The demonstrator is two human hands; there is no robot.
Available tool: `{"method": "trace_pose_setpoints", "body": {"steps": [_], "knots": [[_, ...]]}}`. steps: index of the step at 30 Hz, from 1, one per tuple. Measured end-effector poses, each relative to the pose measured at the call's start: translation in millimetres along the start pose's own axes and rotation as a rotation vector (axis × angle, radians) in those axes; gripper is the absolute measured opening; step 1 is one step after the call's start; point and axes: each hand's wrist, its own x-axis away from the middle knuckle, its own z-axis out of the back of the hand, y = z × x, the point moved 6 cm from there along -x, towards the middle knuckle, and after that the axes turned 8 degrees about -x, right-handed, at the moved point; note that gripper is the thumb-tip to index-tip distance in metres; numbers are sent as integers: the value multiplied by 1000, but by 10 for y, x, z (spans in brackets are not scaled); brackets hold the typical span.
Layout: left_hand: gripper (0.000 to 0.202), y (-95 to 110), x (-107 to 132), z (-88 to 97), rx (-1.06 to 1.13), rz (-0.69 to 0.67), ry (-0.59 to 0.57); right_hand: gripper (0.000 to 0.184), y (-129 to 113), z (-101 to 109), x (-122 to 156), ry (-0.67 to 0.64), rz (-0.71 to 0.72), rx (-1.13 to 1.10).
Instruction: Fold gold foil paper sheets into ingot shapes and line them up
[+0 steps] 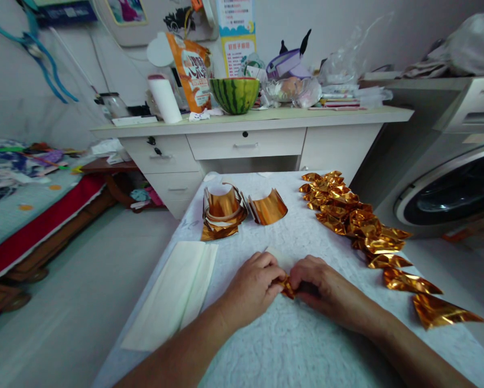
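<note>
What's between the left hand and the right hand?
In the head view, a small crumpled piece of shiny gold foil, held by the left hand and right hand.

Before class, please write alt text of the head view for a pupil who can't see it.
A person's left hand and right hand pinch gold foil over a covered table. Twisted foil pieces lie to the right, curled foil sheets ahead, pale sheets left.

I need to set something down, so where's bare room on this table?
Free: near tablecloth between your forearms; a smaller patch between right hand and gold foil twists. Crowded: right edge, under twists; left side, with white paper and curled foil farther back.
</note>
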Motion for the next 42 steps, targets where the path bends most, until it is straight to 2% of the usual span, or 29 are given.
{"method": "trace_pose_setpoints", "body": {"steps": [9, 16, 23, 35, 42], "knots": [[21, -51, 19, -26, 95, 49, 6, 10, 84, 18, 26, 22, -78, 30], [11, -38, 10, -12, 147, 107, 10, 13, 73, 36, 17, 48, -127, 57], [10, -66, -22, -76, 133, 122, 37, 15, 72, 20, 2, 64, -150, 59], [13, -55, 6, -110, 84, 204, 101, 15, 146, -11, -24, 149, -260, 202], [12, -21, 17, -96, 39, 199, 113, 14, 152, -19, -33, 173, -299, 270]]}}
